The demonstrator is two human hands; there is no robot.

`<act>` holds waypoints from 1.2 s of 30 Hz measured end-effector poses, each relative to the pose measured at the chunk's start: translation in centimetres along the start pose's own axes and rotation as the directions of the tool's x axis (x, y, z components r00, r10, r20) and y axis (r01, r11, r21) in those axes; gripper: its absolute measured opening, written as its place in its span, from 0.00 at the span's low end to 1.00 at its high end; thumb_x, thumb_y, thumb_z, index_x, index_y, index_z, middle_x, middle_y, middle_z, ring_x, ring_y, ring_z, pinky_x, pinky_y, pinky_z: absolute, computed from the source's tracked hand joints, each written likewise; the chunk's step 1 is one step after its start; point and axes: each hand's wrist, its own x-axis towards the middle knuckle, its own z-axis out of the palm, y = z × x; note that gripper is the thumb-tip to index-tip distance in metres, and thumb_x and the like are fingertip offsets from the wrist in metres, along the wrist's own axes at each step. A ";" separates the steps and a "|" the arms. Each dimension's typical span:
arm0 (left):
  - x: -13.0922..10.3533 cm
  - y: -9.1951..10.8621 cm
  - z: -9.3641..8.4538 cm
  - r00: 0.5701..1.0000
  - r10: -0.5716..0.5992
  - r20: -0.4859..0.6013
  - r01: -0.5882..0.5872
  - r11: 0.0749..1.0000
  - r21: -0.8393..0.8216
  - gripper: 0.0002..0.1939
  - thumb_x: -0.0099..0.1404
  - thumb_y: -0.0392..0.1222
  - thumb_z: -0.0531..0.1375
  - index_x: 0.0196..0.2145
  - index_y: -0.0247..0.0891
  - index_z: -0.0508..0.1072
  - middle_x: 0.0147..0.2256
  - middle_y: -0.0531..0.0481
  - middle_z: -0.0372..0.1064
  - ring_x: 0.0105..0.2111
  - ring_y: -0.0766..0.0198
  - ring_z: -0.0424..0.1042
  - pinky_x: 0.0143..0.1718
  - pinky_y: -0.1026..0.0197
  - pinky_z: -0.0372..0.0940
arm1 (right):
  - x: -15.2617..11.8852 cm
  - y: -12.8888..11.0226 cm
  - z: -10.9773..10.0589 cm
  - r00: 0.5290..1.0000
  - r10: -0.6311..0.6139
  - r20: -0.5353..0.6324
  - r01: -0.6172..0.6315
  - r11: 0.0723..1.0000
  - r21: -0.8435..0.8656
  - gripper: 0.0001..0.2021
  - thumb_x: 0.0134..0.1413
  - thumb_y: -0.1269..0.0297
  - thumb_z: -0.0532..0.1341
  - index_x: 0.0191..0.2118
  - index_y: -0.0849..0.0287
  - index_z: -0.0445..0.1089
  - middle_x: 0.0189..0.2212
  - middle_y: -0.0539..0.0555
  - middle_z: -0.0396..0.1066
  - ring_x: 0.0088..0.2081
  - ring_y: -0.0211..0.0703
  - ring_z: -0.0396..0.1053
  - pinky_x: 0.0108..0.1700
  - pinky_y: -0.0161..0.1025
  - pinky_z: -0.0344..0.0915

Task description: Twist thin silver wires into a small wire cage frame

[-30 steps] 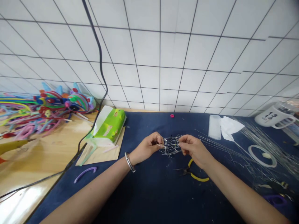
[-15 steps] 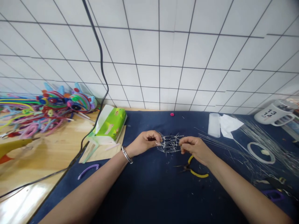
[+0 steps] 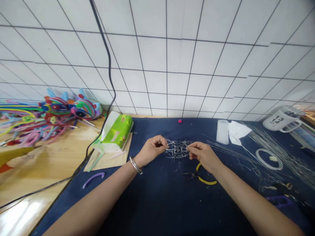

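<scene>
Left hand (image 3: 152, 150), right hand (image 3: 205, 156): pinching opposite ends of wire frame (image 3: 178, 149). Light, even grip probably best; squeezing could warp it.

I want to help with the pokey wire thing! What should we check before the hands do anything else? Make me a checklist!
1. Left hand has a grip on the wire frame: ok, fingertips pinch one end.
2. Right hand has a grip too: ok, it pinches the opposite end.
3. Pliers close by: ok, they lie on the dark cloth near the right hand.
4. No pokey ends on the frame: not ok, thin wire tips stick out.
5. Every wire join tight: cannot tell, they're too small to see.
6. Black cord away from both hands: ok, it's off to the left.
</scene>
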 end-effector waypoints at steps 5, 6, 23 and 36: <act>0.1 0.0 -0.1 1.000 0.000 0.022 0.000 1.000 -0.024 0.06 0.53 0.35 0.62 0.25 0.34 0.66 0.29 0.51 0.66 0.28 0.69 0.64 0.30 0.66 0.59 | 0.0 -0.2 -0.1 1.000 0.008 -0.020 -0.008 1.000 0.008 0.11 0.43 0.59 0.66 0.31 0.61 0.72 0.22 0.50 0.69 0.24 0.37 0.66 0.31 0.38 0.65; 0.0 -0.1 -0.1 1.000 -0.004 0.031 0.005 0.999 -0.036 0.06 0.53 0.35 0.62 0.25 0.34 0.66 0.29 0.51 0.66 0.28 0.69 0.64 0.30 0.66 0.59 | 0.0 -0.2 -0.2 1.000 0.006 -0.023 -0.006 1.000 0.010 0.11 0.43 0.60 0.66 0.31 0.61 0.72 0.22 0.50 0.69 0.24 0.37 0.66 0.31 0.38 0.65; -0.5 -0.7 2.8 0.992 -0.107 -0.066 0.096 0.982 -0.162 0.06 0.53 0.34 0.62 0.26 0.33 0.66 0.29 0.52 0.67 0.25 0.71 0.64 0.28 0.66 0.62 | 0.1 1.3 1.0 1.000 0.014 -0.014 -0.012 0.990 0.142 0.10 0.42 0.63 0.67 0.32 0.61 0.73 0.22 0.49 0.69 0.24 0.35 0.66 0.31 0.36 0.65; -0.5 0.6 1.8 0.998 -0.051 -0.036 0.043 0.978 -0.204 0.08 0.54 0.33 0.61 0.34 0.34 0.71 0.38 0.48 0.68 0.37 0.66 0.67 0.40 0.63 0.61 | 0.4 -0.6 -1.1 0.997 -0.022 -0.072 0.035 0.982 0.188 0.10 0.41 0.63 0.68 0.32 0.60 0.72 0.29 0.51 0.71 0.29 0.34 0.67 0.34 0.36 0.66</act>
